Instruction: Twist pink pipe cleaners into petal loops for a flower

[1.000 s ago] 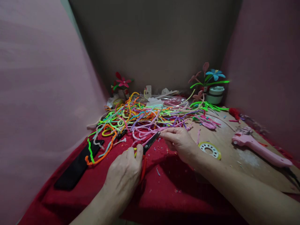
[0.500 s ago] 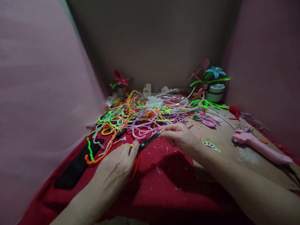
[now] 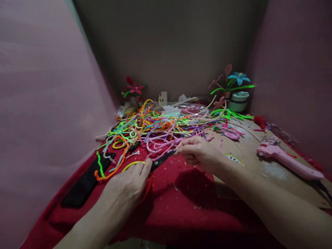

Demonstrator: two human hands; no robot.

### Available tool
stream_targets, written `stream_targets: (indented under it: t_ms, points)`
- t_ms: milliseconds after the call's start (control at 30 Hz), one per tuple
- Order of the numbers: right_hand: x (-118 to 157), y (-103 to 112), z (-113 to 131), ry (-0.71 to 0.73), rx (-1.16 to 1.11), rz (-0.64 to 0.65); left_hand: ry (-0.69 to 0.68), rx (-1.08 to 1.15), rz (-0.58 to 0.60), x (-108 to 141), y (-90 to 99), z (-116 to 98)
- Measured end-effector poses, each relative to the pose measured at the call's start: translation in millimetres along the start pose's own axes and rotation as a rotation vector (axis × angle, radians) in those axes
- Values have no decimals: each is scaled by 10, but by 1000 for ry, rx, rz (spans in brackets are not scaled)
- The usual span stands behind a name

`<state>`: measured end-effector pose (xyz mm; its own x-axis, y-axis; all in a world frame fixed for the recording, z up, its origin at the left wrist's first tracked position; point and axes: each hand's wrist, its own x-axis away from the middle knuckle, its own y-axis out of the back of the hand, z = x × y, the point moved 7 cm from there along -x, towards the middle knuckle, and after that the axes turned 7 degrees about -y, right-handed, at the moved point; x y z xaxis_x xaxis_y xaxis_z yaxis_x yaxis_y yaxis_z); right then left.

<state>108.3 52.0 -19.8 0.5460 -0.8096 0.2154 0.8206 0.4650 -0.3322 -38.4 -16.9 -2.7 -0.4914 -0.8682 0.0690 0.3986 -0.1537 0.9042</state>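
Observation:
My left hand [image 3: 131, 181] is closed around the handles of a pair of scissors [image 3: 162, 160] with dark blades, a yellow loop and a red loop. The blades point up and to the right, toward the fingertips of my right hand [image 3: 194, 150]. Thumb and forefinger of the right hand are pinched together at the blade tips; whatever is between them is too small to name. Just beyond both hands lies a tangled heap of colourful pipe cleaners [image 3: 155, 129]. Small clippings dot the red cloth [image 3: 181, 214] below the scissors.
At left lies a black phone [image 3: 83, 186]. A pink glue gun [image 3: 290, 160] rests on a brown board [image 3: 249, 173] at right, near a white-and-yellow disc [image 3: 233, 158]. Pipe-cleaner flowers [image 3: 238, 79] and a pale green container [image 3: 238, 101] stand at the back.
My left hand has shifted slightly left and down with the scissors, and more of the yellow loop shows. My right hand remains pinched in nearly the same place.

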Motion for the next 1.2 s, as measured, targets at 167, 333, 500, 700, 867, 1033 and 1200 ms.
stream_targets:
  t_ms: [167, 333, 500, 700, 867, 1033, 1200]
  points:
    - [-6, -1, -4, 2, -30, 23, 29, 50, -15, 27, -43, 1]
    - [-10, -8, -29, -9, -54, 17, -20, 113, -91, 22, -158, -52]
    - [-3, -76, -58, -22, -36, 26, -110, 184, -250, 23, -167, -106]
    - [25, -68, 22, 34, 74, -76, 77, 289, -300, 22, -68, 210]
    - [13, -21, 32, 65, 143, -120, 203, 174, -112, 138, -241, 475]
    - [34, -42, 51, 106, 192, -118, 243, 146, 29, 213, -388, 486]
    - [59, -63, 82, 115, 213, -150, 268, 207, 31, 205, -423, 482]
